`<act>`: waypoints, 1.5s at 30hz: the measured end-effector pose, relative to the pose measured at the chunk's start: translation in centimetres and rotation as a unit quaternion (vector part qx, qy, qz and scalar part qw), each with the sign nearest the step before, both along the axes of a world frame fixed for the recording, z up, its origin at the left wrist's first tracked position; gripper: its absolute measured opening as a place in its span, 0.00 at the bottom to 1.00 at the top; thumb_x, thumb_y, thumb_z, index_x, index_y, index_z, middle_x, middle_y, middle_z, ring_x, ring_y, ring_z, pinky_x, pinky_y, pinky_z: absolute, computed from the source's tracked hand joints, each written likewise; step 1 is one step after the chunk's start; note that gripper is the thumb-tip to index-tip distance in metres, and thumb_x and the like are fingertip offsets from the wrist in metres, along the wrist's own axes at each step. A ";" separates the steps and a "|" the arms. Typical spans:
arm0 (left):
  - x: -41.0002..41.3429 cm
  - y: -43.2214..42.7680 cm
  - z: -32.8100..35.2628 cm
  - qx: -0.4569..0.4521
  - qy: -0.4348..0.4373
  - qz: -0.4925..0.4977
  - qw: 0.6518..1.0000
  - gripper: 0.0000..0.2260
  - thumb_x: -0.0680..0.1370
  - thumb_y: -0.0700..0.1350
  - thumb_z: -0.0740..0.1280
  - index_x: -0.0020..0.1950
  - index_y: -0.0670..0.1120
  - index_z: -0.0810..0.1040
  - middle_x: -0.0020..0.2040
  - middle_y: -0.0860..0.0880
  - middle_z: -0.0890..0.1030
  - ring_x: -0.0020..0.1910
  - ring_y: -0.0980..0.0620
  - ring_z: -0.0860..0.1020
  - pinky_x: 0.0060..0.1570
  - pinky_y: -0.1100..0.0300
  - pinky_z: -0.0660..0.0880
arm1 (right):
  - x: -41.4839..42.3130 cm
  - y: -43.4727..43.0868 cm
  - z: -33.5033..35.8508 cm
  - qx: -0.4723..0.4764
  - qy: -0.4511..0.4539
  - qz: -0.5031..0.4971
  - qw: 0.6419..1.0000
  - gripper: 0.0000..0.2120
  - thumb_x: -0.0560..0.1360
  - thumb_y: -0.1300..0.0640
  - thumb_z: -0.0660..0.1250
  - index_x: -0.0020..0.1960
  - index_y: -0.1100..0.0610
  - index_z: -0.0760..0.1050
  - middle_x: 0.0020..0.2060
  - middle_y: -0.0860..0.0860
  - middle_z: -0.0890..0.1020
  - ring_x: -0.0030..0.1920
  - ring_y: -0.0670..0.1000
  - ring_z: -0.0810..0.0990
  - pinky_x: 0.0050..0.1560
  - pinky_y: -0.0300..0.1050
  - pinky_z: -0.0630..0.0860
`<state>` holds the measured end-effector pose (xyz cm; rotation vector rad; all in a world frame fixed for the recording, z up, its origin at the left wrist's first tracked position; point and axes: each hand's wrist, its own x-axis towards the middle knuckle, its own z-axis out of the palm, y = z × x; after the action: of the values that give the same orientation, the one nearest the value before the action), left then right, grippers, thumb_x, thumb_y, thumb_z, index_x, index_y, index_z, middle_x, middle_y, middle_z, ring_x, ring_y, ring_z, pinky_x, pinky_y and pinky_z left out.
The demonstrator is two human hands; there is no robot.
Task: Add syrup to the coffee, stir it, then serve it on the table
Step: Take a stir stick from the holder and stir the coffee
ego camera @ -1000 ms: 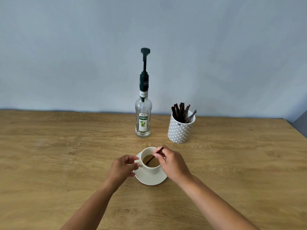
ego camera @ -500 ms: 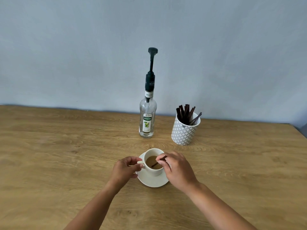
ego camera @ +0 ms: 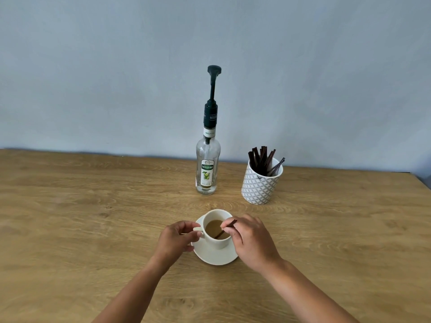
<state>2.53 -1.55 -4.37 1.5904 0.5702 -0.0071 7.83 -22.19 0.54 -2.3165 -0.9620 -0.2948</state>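
two hands (ego camera: 177, 238) engaged: left pinches cup (ego camera: 218, 229) handle, right (ego camera: 251, 241) pinches stirrer (ego camera: 227, 228). i expect spills onto saucer (ego camera: 217, 256) if stirring quickens.

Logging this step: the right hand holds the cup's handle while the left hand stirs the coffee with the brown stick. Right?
Hands are swapped. In the head view, the left hand holds the cup by its handle while the right hand stirs the coffee with the brown stick.

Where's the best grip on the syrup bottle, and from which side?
Grip the syrup bottle around its clear body near the label, probably from its left or front. It stands upright, the body is its widest part, and the tall pump makes a top grip awkward. The patterned cup of stirrers crowds its right.
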 end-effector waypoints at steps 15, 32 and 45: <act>-0.2 -0.1 0.5 0.008 0.008 -0.003 1.000 0.08 0.72 0.38 0.77 0.50 0.43 0.85 0.47 0.40 0.86 0.44 0.50 0.83 0.43 0.53 0.83 | 0.3 -0.1 -0.2 -0.014 0.032 -0.007 0.999 0.07 0.76 0.59 0.68 0.51 0.50 0.81 0.45 0.43 0.84 0.48 0.46 0.79 0.53 0.44 0.71; -0.2 -0.1 0.9 0.013 0.005 -0.012 1.000 0.08 0.72 0.38 0.77 0.51 0.43 0.84 0.48 0.38 0.86 0.43 0.50 0.83 0.43 0.52 0.82 | 0.3 0.2 0.2 -0.041 0.036 -0.019 0.998 0.08 0.77 0.57 0.67 0.53 0.49 0.81 0.47 0.42 0.84 0.50 0.45 0.78 0.53 0.43 0.68; -0.2 -0.1 0.6 0.005 0.003 -0.015 1.000 0.08 0.72 0.39 0.77 0.50 0.43 0.85 0.45 0.41 0.86 0.42 0.51 0.83 0.41 0.54 0.81 | -0.1 -0.1 -0.1 -0.025 0.048 -0.017 0.998 0.08 0.78 0.57 0.66 0.54 0.49 0.81 0.46 0.43 0.83 0.49 0.46 0.78 0.54 0.43 0.70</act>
<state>2.34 -1.64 -3.74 1.6098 0.5529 -0.0316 7.75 -22.25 0.46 -2.3709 -0.8934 -0.1744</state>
